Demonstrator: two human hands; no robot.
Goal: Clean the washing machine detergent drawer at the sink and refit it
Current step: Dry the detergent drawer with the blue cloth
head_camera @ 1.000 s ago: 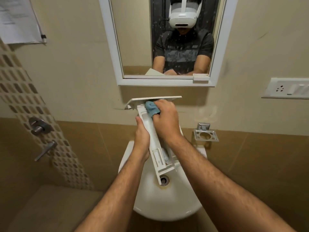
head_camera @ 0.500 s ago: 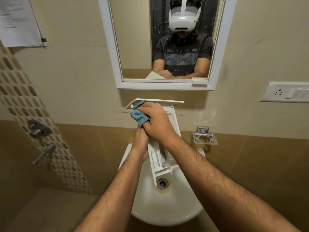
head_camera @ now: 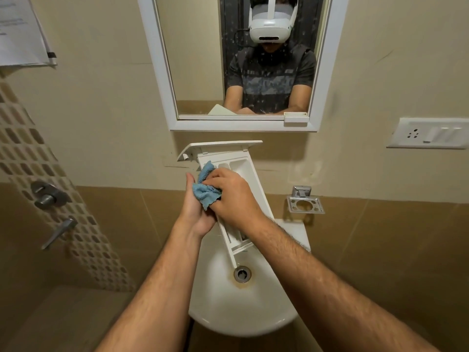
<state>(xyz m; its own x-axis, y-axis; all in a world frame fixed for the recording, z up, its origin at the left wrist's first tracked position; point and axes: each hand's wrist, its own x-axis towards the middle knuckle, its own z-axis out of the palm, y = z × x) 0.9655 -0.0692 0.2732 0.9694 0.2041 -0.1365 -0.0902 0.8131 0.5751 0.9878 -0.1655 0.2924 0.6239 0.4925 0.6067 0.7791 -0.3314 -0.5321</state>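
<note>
Above the round white ceramic sink (head_camera: 228,308), at the centre of the view, a long white plastic detergent drawer (head_camera: 250,182) is held on end, its flat front panel uppermost toward twelve o'clock and its narrow back end pointing down at the steel drain (head_camera: 242,273) without clearly touching the basin. Its open compartments face the camera and lean slightly toward one o'clock. The left hand (head_camera: 195,212) comes up from seven o'clock and clasps the drawer's left side, palm against the plastic and thumb standing upright along the edge; how its fingers lie behind the drawer cannot be told. The right hand (head_camera: 234,199) reaches in from four o'clock, knuckles up, its curled fingers bunching a small blue microfibre cloth (head_camera: 205,193) and pressing it onto the drawer's left wall, just beside the left thumb. Part of the cloth pokes up toward the drawer's upper compartments. At twelve o'clock a white-framed wall mirror (head_camera: 162,72) reflects a person in a dark patterned T-shirt wearing a white headset. At three o'clock a chrome holder with round holes (head_camera: 305,205) is fixed to the brown tiles, and a white switch-and-socket plate (head_camera: 429,133) sits higher at two o'clock. At nine o'clock a chrome tap knob (head_camera: 47,196) and lever (head_camera: 59,232) stand on a patterned tile strip, with a sheet of paper (head_camera: 22,34) pinned at ten o'clock.
</note>
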